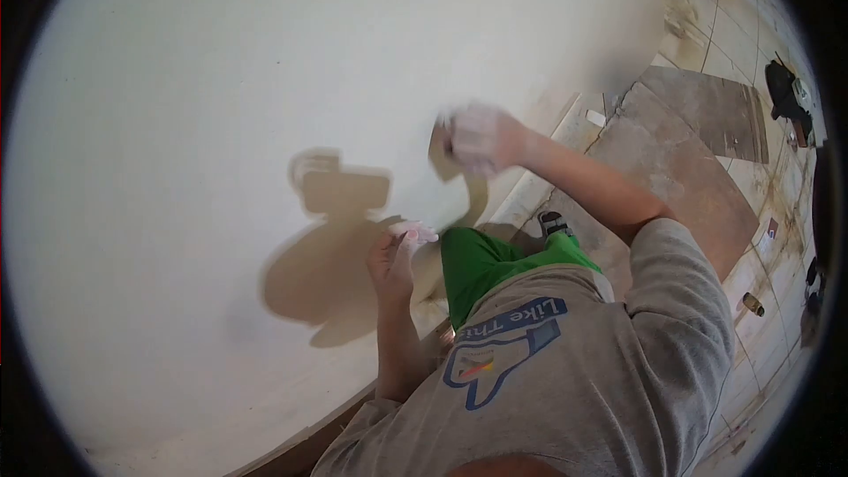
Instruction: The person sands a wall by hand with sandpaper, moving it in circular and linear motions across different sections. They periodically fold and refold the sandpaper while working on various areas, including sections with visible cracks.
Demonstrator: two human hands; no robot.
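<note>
White dust coats my right hand (484, 137), which is at the pale wall (203, 106) and smeared by motion. Its fingers are wrapped round something with a dark edge, too blurred to name. Lower and to the left, my left hand (397, 254) is raised close to the wall in front of my body. Its whitened fingertips are drawn together with the thumb. Whether anything small sits between them, I cannot make out. Shadows of my head and right hand fall on the wall.
Brown boards (671, 168) cover part of the dirty tiled floor (751, 349) to the right. A small white piece (595, 117) lies near the wall's foot. A dark object (786, 93) and a small brown item (753, 304) are farther off. My sandalled foot (554, 223) stands by the wall.
</note>
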